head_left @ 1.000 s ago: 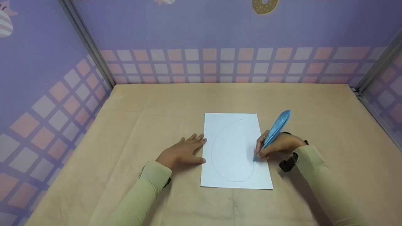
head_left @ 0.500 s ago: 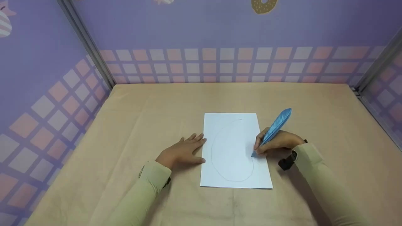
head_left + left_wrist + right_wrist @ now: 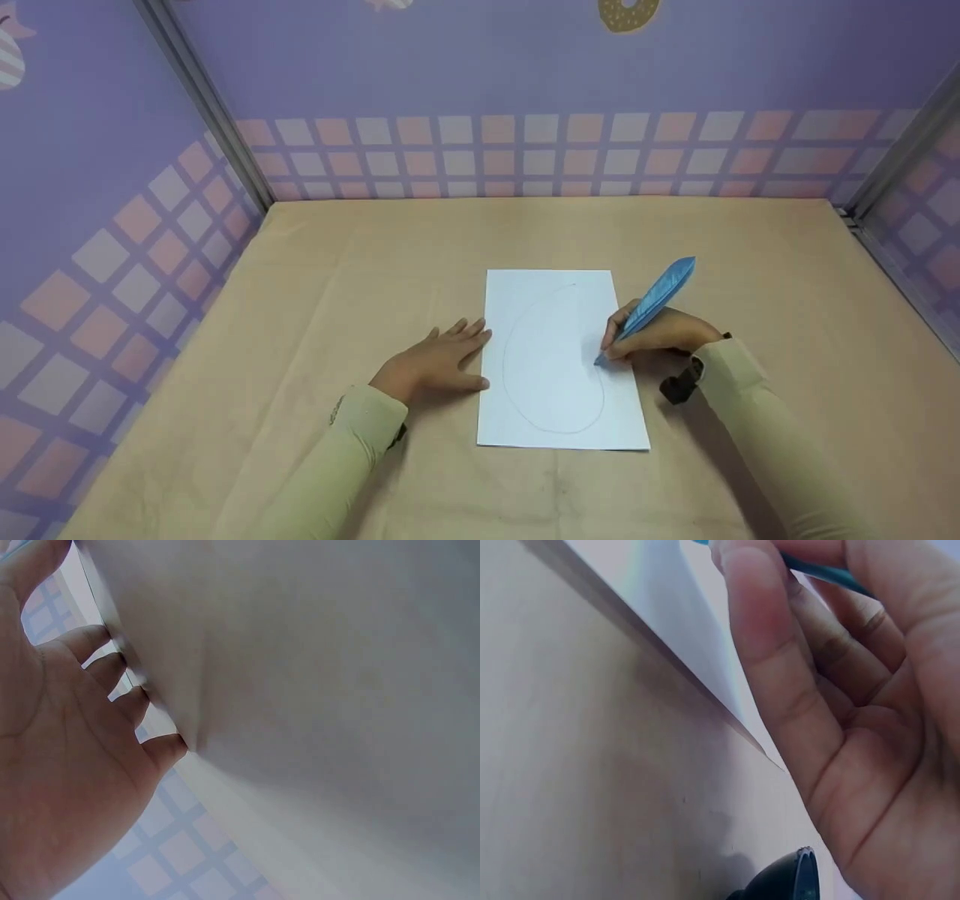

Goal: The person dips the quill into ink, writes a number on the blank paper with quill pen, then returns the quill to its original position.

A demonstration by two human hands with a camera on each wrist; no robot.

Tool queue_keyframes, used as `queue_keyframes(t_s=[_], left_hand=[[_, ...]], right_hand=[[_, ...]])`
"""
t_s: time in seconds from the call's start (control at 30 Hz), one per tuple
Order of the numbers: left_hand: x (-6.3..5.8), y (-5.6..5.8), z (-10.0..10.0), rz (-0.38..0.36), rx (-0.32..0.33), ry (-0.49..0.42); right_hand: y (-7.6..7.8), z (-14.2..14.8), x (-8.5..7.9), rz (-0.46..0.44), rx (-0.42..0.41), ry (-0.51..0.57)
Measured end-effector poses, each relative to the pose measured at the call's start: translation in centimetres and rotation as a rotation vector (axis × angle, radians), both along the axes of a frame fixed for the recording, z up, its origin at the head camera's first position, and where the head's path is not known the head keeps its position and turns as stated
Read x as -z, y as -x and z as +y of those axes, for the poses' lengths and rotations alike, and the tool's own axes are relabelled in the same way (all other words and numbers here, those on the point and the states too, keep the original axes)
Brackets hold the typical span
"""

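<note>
A white sheet of paper (image 3: 551,337) lies on the cloth-covered table, with a thin, open oval line drawn on it. My right hand (image 3: 656,330) pinches a blue feather-shaped pen (image 3: 660,292), its tip touching the paper on the right side of the oval. In the right wrist view, thumb and fingers close round the pen's blue shaft (image 3: 829,574). My left hand (image 3: 439,360) rests flat with spread fingers, fingertips on the paper's left edge. The left wrist view shows its palm (image 3: 67,742) and fingertips at the table surface.
A beige cloth covers the table (image 3: 375,255). Purple walls with pink and white checks (image 3: 499,127) stand behind and at both sides, joined by metal corner posts (image 3: 210,105). A dark strap device (image 3: 681,384) sits at the right wrist.
My right hand has moved the pen up and slightly left along the paper, and the line on the oval's right side has grown longer. The left hand stays in place.
</note>
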State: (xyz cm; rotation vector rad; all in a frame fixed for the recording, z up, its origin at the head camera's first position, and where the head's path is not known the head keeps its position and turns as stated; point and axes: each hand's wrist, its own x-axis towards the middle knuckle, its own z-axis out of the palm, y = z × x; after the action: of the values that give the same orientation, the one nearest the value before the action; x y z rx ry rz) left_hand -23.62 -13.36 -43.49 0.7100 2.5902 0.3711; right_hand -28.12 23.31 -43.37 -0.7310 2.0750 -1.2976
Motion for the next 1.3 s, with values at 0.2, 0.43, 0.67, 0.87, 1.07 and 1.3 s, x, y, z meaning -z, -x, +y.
queue_keyframes(t_s=[0.2, 0.43, 0.67, 0.87, 1.07, 1.3], left_hand=[[0.0, 0.0, 0.0, 0.001, 0.004, -0.004], [-0.1, -0.1, 0.0, -0.008, -0.007, -0.004], [-0.1, -0.1, 0.0, -0.007, -0.012, -0.001], [-0.2, -0.1, 0.1, 0.002, -0.006, 0.002], [-0.1, 0.0, 0.2, 0.002, -0.007, 0.006], [-0.2, 0.0, 0.1, -0.003, -0.001, -0.003]], right_hand=[[0.2, -0.2, 0.0, 0.023, 0.032, -0.022], [0.2, -0.5, 0.0, 0.055, 0.047, -0.013], [0.4, -0.8, 0.0, 0.052, 0.06, -0.025], [0.4, -1.0, 0.1, 0.046, 0.08, -0.036], [0.5, -1.3, -0.1, 0.066, 0.109, -0.084], [0.6, -1.7, 0.0, 0.076, 0.144, -0.102]])
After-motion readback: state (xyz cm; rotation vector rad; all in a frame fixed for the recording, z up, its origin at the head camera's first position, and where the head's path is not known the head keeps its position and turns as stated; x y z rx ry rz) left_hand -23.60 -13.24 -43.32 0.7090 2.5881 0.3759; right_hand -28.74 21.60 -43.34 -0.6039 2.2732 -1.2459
